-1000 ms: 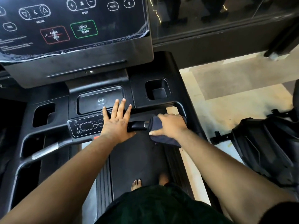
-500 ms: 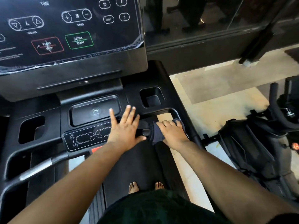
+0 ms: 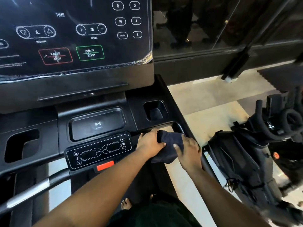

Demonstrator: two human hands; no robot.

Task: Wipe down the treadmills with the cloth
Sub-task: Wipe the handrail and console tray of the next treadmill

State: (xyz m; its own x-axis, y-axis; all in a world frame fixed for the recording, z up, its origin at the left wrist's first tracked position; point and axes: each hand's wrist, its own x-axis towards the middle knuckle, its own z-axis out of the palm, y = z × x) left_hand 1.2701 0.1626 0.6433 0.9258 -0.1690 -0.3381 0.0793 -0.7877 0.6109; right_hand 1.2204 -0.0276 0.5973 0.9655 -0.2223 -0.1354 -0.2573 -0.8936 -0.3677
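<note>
I stand on a black treadmill (image 3: 144, 89) with a large dark console screen (image 3: 73, 35) above a small button panel (image 3: 98, 149). A dark blue cloth (image 3: 170, 145) is bunched over the right front handlebar, just right of that panel. My left hand (image 3: 150, 144) grips the cloth's left side. My right hand (image 3: 188, 149) presses on its right side, fingers curled over it. The handlebar under the cloth is hidden.
A red stop tab (image 3: 105, 165) sits below the button panel. Cup holders (image 3: 155, 110) flank a wireless charging tray (image 3: 97, 123). A black exercise bike (image 3: 255, 148) stands close on the right, across a strip of pale floor (image 3: 209, 102). A silver-and-black left handlebar (image 3: 32, 187) juts out at lower left.
My left hand has left the button panel and moved right onto the cloth. Both hands and the cloth have shifted right along the handlebar. My view has tilted up and right.
</note>
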